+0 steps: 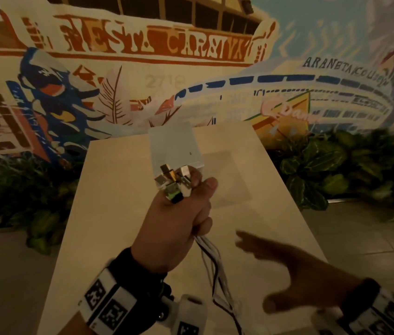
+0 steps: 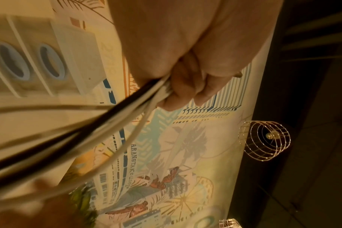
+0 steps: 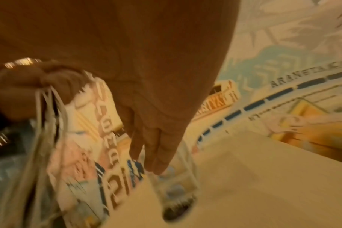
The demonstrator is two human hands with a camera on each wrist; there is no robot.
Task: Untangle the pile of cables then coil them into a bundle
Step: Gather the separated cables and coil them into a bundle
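Note:
My left hand is raised over the white table in a fist around a bunch of cables. Several metal plug ends stick out of the top of the fist. White and black cables hang from its underside toward the near table edge. My right hand hovers to the right of the hanging cables, fingers straight and blurred, holding nothing. In the right wrist view the fist and cables are at the left.
A white box stands at the far middle of the table, just beyond the left fist. Green plants flank the table on both sides. A painted mural wall rises behind. Tiled floor lies to the right.

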